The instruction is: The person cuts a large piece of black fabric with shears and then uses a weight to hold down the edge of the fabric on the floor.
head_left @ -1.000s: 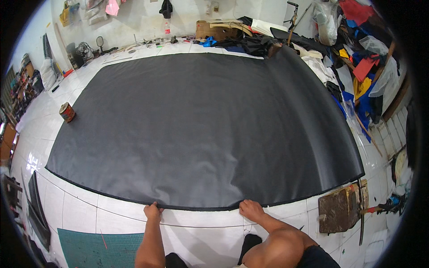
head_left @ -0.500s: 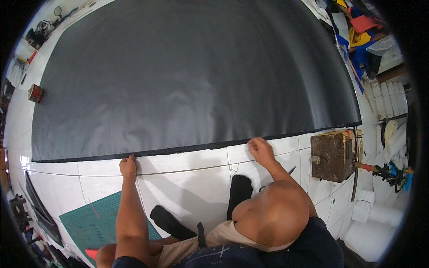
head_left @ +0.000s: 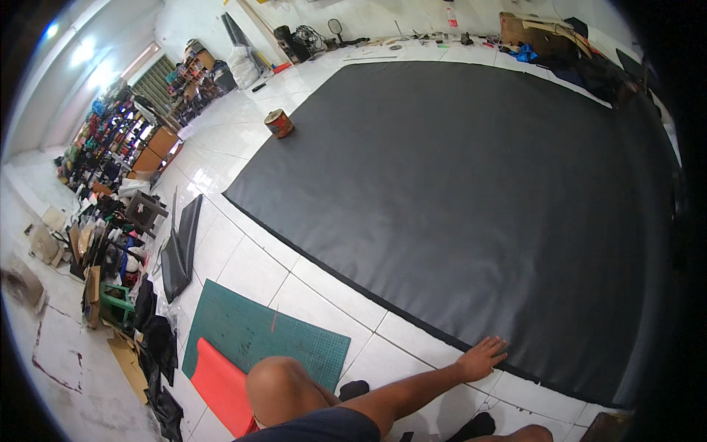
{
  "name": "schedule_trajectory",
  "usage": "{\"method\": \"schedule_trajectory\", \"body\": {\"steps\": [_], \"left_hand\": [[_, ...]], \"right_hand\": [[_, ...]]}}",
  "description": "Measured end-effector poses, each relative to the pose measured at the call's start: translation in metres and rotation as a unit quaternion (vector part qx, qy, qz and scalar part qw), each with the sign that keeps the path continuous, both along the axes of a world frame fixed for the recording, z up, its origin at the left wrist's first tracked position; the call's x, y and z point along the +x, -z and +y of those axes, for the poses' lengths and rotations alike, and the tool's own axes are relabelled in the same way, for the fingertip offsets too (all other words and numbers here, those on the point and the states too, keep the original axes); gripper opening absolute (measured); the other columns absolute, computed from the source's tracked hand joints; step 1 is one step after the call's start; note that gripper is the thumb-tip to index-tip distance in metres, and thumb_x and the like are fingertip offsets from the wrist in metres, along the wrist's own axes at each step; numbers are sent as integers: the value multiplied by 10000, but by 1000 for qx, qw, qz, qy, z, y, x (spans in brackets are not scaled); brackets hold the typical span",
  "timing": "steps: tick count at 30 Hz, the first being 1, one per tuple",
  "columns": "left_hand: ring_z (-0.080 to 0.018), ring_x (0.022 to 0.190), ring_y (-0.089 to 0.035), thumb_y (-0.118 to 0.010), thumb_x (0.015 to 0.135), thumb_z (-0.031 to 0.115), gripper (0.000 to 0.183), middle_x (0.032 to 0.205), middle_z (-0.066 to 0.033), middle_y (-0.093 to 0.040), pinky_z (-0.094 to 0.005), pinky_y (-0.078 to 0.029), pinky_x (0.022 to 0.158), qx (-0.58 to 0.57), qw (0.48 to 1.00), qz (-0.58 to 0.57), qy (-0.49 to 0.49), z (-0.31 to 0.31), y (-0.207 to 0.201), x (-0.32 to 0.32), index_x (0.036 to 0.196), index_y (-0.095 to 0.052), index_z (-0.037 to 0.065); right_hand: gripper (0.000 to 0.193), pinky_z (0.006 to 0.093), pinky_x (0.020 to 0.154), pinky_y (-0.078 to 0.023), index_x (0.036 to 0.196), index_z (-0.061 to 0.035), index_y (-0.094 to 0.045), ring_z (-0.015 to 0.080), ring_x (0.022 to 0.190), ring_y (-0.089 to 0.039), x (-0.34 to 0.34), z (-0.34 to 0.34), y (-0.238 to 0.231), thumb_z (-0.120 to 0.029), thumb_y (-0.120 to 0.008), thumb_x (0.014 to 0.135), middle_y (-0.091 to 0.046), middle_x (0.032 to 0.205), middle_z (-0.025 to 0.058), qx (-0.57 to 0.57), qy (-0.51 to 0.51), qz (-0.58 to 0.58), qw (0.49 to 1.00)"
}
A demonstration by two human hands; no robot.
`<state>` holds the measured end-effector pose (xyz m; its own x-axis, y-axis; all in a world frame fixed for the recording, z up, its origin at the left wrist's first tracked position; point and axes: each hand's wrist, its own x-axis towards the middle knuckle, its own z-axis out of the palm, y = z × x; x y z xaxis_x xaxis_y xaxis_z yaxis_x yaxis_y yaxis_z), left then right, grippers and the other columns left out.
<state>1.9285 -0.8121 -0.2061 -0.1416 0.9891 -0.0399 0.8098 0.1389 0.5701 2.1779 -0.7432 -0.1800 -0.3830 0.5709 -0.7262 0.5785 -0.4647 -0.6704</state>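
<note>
A large sheet of smooth black material (head_left: 434, 162), perhaps vinyl or leatherette, lies spread over the white tiled floor. My left hand (head_left: 482, 359) rests palm down on its near edge, fingers stretched out and a little apart, holding nothing. A strip of rough black backing shows along that edge. My right hand is out of view.
Left of my legs lie a green cutting mat (head_left: 243, 309) and a red sheet (head_left: 221, 383). A rusty can (head_left: 278, 123) stands at the sheet's left edge. Folded black material (head_left: 183, 254) lies farther left, near a dark stool (head_left: 145, 212) and piled goods.
The view has swung left. My left hand has gone from pinching the sheet's edge to lying flat on it, farther right along it. My right hand has left the view.
</note>
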Motion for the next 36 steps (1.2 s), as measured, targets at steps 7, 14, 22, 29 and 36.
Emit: {"method": "schedule_trajectory", "body": {"steps": [7,14,22,29,36], "left_hand": [[-297,1295,-406,-546,866,176,309,1341,-146,-466,-504,-280,1122,-7,997,75,-6,25,13,13,1147,-641,91],[-281,1166,-495,-532,851,145,213,1153,-110,-559,-524,-325,1087,-9,994,102,38,26,12,15,1001,-669,79],[-344,956,-560,-543,880,171,181,999,-142,-610,-463,-465,852,-14,994,52,-98,20,36,10,915,-654,32],[-336,959,-562,-646,804,161,116,931,-116,-630,-447,-444,927,-52,993,-50,-98,55,-22,17,846,-716,80],[-340,943,-562,-640,798,116,105,888,-123,-639,-430,-444,912,-57,992,-65,-88,47,-27,6,845,-720,67]], "right_hand": [[227,346,645,-458,867,-58,-562,236,752,-591,-5,16,-7,-284,-581,882,-590,800,82,-22,-51,15,998],[281,320,613,-447,861,-72,-552,195,713,-578,3,11,-10,-348,-576,902,-571,760,53,-46,-62,24,997],[343,290,577,-434,854,-87,-541,149,668,-562,40,-7,-16,-422,-571,925,-550,714,21,-70,-118,40,990],[431,287,578,-436,898,-89,-555,130,652,-541,49,-20,-36,-519,-584,910,-543,706,11,-109,-63,-5,992],[449,289,606,-433,931,-102,-543,137,671,-545,30,-41,-49,-548,-582,899,-552,735,16,-187,-16,-11,982]]}}
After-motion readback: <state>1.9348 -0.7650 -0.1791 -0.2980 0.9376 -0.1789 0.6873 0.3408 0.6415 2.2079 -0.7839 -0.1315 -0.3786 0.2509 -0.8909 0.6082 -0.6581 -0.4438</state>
